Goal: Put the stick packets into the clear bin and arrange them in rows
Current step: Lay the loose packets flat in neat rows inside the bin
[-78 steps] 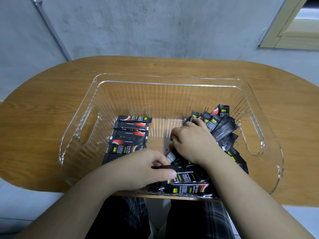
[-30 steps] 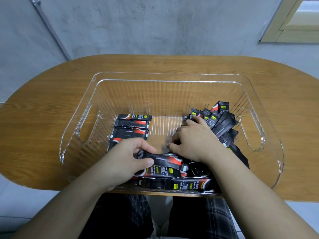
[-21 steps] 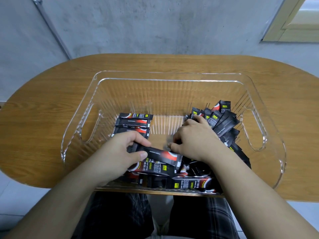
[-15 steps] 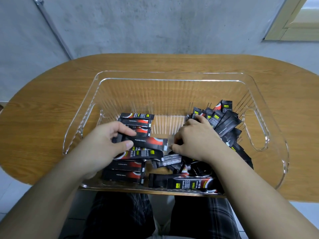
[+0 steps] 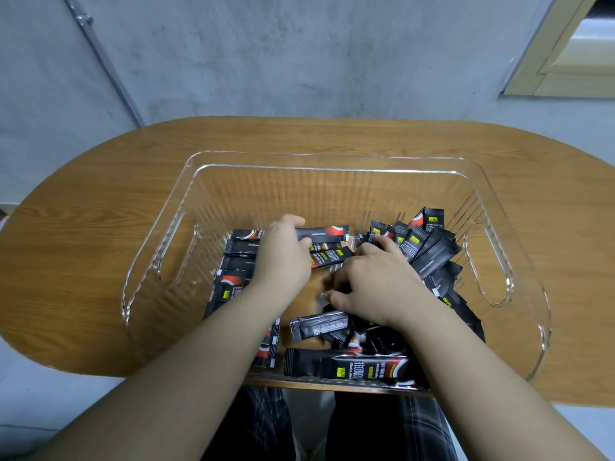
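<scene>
A clear plastic bin (image 5: 326, 161) with side handles stands on the wooden table (image 5: 100, 201). Black stick packets with red and yellow print lie inside it. A neat row of packets (image 5: 238, 257) runs along the left half. A loose heap of packets (image 5: 429, 251) fills the right side and the near edge. My left hand (image 5: 283, 254) grips one black packet (image 5: 324, 232) at the far end of the row. My right hand (image 5: 372, 281) rests on the heap with curled fingers; I cannot tell whether it holds a packet.
The bin takes up most of the oval table, whose near edge lies just under the bin. A grey concrete wall (image 5: 299, 54) rises behind, with a pipe (image 5: 100, 51) at the left and a door frame (image 5: 559, 51) at the right. My legs show below the table.
My left hand has carried a packet from the near heap up and away to the far end of the left row. My right hand has stayed on the heap.
</scene>
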